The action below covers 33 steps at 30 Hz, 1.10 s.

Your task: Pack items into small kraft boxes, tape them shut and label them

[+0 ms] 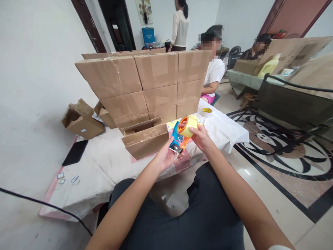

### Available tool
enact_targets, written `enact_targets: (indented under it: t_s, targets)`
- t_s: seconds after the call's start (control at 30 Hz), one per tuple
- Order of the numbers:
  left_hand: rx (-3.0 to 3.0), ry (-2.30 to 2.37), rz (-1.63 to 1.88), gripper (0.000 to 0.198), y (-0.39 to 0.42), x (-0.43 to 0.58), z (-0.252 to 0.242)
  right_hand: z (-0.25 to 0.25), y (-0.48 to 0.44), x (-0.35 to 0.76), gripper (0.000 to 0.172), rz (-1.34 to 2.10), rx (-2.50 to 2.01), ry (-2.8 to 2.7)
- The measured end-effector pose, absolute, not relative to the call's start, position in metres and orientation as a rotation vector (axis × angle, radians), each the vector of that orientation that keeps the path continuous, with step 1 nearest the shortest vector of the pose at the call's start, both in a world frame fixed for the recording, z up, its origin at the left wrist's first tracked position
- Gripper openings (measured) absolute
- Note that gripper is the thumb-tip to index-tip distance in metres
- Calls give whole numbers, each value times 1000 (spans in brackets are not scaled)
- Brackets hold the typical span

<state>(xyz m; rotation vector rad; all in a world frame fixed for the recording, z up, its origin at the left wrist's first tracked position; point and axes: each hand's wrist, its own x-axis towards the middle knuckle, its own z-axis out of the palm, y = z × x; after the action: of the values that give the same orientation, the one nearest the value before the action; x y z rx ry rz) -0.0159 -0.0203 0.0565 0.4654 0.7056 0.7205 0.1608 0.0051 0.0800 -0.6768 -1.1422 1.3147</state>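
Note:
Above the near edge of the table, my left hand [165, 157] is closed on a blue and orange tape dispenser [176, 139]. A clear bit of tape hangs at its dark cutting end. My right hand [201, 138] grips a yellowish roll of packing tape [190, 126], which sits on or against the dispenser's orange hub; I cannot tell how firmly it is seated. Just left of my hands stands a small cardboard box [145, 140] with its top flaps up. Another tape roll [206, 111] lies flat on the table behind my right hand.
Stacked closed cartons [158, 73] rise like a wall behind my hands. Open boxes [84, 121] and a black phone-like slab [75, 152] lie to the left on the cloth-covered table [96, 170]. A person in white [214, 73] sits beyond. A folding chair [293, 100] stands right.

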Motion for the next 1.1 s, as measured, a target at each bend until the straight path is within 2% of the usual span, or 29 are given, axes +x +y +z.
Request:
enact_targets:
  t_s: [0.13,0.2,0.27,0.43,0.5,0.7,1.1]
  targets:
    - [497,653,671,71,-20,-17,53,78,25,144,48,1255,-685,-1198]
    - [590,726,661,83,-19,-19,51,76,32,135,48,1145,-689,-1174]
    - [743,895,702,87,-19,-20,49,74,34,127,45,1032,-685,-1142]
    - [1307,1224,908,50,-19,-22,42,66,34,124,37,900,-718,-1112]
    - [1358,1236,920,41,-19,-21,40,63,35,125,34,860,-730,-1092]
    - [1314,1154,984,32,-20,-17,42,63,36,127,33,771,-748,-1045]
    - [1364,1068,1150,28,-32,-3,30,46,46,138,36,638,-861,-997]
